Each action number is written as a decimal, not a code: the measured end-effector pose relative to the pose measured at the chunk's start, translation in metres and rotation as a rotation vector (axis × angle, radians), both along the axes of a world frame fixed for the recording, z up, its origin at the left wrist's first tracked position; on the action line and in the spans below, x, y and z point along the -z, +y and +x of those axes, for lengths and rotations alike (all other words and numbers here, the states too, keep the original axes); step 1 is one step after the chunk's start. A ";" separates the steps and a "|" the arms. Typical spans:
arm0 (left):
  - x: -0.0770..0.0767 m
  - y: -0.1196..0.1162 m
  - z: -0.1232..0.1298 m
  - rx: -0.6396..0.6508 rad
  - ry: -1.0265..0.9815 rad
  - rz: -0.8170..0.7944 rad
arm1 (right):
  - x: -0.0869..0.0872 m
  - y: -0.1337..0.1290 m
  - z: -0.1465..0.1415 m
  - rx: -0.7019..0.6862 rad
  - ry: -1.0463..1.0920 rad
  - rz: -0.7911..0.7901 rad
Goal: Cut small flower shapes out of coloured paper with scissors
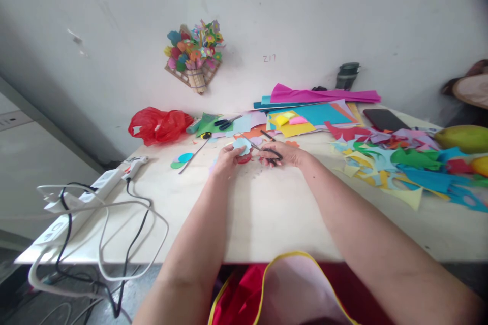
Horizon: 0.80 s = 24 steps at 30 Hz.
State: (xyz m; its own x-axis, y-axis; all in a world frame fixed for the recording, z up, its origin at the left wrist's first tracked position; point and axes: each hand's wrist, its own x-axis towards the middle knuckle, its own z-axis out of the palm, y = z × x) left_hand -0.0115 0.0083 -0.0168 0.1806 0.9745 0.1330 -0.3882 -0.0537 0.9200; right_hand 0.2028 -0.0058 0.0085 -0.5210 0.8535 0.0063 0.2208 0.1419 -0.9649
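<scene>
Cream table (282, 223): near edge straight across before me, surface bare from there up to my hands. Widest open room: between my forearms; more to the left, as far as the cables (32, 271). Left bound: white strip (76, 217), set slantwise. Right bound: heaped scraps (404, 162), beyond my right forearm. Far bound: red bag (158, 127) and coloured sheets (316, 114), near the wall.

Left hand (226, 159): arm stretched forward, fingers pinched on a pale blue flower (240, 147), paper, at mid-table. Right hand (287, 155): arm slanting inward, fingers curled about the black handles of scissors (279, 154), blades pointing left at the flower. Whether blades touch paper, I cannot tell.
</scene>
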 end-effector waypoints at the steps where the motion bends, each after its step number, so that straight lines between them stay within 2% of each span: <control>1: 0.000 0.000 0.000 -0.002 -0.008 0.001 | 0.000 0.000 0.000 -0.002 0.001 0.003; 9: -0.002 -0.002 0.000 -0.021 -0.051 -0.033 | -0.002 -0.002 0.000 -0.006 -0.002 0.010; 24: 0.001 0.002 -0.001 -0.014 -0.068 -0.035 | -0.004 -0.003 -0.004 0.017 0.007 -0.076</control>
